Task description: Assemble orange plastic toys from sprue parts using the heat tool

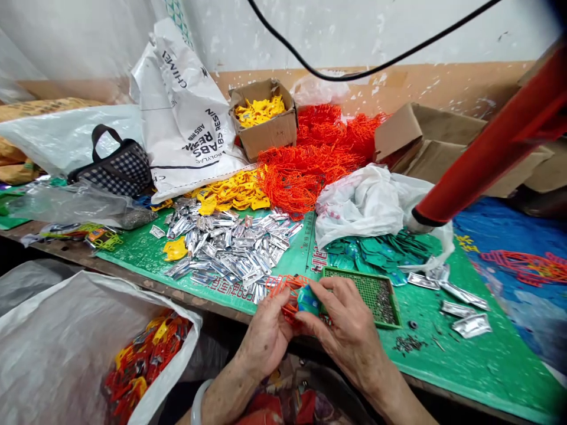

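Note:
At the front edge of the table, my left hand (267,330) is closed around an orange plastic frame (283,284). My right hand (352,321) pinches a small blue-green flat piece (309,300) and brings it against the frame. Fingers hide where the two parts meet. Just beyond my hands spreads a heap of shiny silver metal pieces (234,245), with yellow plastic pieces (234,192) behind it. Beside my right hand stands a green mesh tray (349,274) with tiny dark metal parts in it. More green flat pieces (376,254) lie past the tray.
Orange frames (305,171) are heaped at the back by a cardboard box (266,139) of yellow pieces. A red pole (487,141) slants in from the right. At the lower left gapes a white sack (57,348) holding red and yellow items. A black cable (305,62) hangs overhead.

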A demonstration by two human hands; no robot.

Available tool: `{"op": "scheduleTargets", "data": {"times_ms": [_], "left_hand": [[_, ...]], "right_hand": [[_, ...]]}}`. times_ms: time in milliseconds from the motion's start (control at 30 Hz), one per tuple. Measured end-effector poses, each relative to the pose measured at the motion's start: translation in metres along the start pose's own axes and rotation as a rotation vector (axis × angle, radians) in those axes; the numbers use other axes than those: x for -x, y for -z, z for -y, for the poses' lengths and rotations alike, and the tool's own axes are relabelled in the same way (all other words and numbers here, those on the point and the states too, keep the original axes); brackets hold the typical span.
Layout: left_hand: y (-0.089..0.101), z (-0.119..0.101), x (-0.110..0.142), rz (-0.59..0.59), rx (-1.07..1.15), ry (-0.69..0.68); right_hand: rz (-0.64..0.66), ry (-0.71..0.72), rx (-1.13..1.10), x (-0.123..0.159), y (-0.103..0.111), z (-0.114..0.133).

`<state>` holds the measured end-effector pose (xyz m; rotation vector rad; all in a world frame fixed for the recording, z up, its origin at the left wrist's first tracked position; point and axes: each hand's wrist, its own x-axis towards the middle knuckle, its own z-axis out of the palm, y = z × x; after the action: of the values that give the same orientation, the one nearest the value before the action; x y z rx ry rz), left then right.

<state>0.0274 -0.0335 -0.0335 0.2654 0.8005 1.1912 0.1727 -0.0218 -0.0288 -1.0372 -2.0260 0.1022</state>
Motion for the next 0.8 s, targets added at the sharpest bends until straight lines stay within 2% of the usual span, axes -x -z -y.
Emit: {"op": "scheduleTargets", "data": {"times_ms": [367,800], "left_hand": [[-0.0026,0.0011,0.0027,-0.066,0.063,-0.013],[0.0037,0.0011,0.0031,-0.074,0.069,-0.027]], "right_hand": [[0.056,-0.062,0.032,0.0026,-0.0082,0.0073],[0.092,-0.056,0.014,0.0026,-0.0111,0.0066]]}}
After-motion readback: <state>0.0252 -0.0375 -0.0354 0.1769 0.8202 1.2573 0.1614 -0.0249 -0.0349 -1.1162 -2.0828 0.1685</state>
